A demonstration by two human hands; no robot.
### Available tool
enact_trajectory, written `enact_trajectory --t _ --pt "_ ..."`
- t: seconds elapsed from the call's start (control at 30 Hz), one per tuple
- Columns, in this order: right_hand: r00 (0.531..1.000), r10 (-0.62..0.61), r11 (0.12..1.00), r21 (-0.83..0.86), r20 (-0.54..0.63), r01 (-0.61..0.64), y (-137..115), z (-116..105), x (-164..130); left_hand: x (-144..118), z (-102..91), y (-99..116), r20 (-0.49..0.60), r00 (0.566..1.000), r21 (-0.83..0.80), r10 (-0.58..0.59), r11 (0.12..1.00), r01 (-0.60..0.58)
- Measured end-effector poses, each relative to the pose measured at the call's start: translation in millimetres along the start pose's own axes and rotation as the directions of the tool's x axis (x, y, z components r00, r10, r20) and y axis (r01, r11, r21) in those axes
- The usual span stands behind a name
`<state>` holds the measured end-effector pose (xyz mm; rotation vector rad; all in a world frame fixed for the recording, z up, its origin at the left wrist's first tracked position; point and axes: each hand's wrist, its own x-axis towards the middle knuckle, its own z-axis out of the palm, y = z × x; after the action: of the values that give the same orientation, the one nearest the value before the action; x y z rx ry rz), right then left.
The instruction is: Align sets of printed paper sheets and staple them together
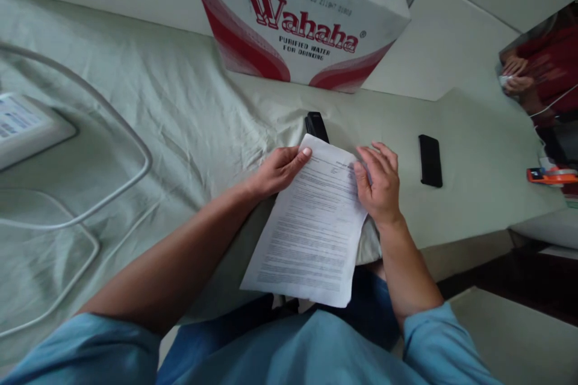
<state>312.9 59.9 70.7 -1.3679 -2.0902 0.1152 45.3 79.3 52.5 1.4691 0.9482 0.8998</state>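
Left hand and right hand both pinch top edge of printed paper sheets, sheets hanging between them over worktop edge. Black stapler just beyond left hand; black phone right of right hand.

The person wears a light blue short-sleeved top, its sleeves ending above the elbows, leaving both forearms bare. The left hand and right hand carry no rings or watch.
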Motion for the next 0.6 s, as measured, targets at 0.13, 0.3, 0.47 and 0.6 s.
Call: enact_trajectory --t 0.13,0.3,0.47,0.6 --pt "1.000 0.001 1.000 0.016 0.028 -0.002 5 5 1 1 1.0 -2 0.022 1.000 0.013 -0.018 1.000 0.017" --pt "1.000 0.018 0.995 0.095 0.021 -0.020 12 8 1 4 3.2 -7 -0.011 1.000 0.016 -0.016 1.000 0.016" --pt "0.994 0.016 0.979 0.198 0.110 -0.037 9 8 4 8 3.3 -12 -0.081 0.997 0.085 0.011 0.996 -0.004" --pt "0.982 0.042 0.971 0.222 0.186 -0.083 11 7 4 8 0.7 -12 -0.061 0.998 0.224 0.001 0.975 0.013"
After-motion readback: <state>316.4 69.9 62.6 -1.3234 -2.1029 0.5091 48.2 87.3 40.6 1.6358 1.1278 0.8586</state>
